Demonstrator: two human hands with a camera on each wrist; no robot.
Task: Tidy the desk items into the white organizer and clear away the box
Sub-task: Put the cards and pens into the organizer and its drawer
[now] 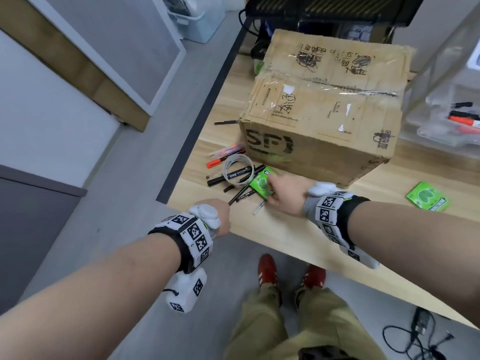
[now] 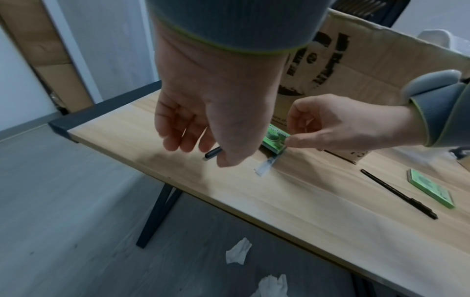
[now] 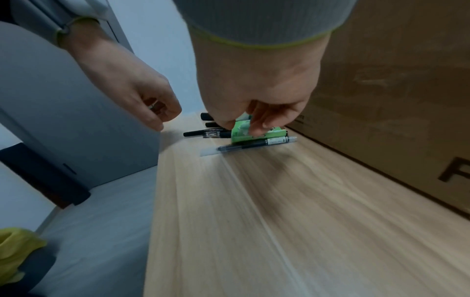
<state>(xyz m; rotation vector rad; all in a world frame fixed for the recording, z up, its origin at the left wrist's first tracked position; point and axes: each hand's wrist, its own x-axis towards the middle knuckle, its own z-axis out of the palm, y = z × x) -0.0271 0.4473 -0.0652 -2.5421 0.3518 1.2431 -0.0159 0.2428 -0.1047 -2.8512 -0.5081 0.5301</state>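
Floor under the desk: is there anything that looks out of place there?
Yes. Two crumpled white tissues lie on the grey floor below the desk edge, like dropped litter. A tangled black cable also sprawls beside the feet.

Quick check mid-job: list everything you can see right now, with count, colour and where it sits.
Cardboard box: one, brown, on the desk, closed.
Green packets: two; one in the pen pile, one alone on the right.
Pens and markers: black and red, count unclear, scattered left of the box.
Tape ring: one, clear, over the pens.
Clear organizer: one, far right, holding markers.
Desk: one, light wood.
Left hand: over the desk edge, loosely curled, empty.
Right hand: pinches the pile's green packet.
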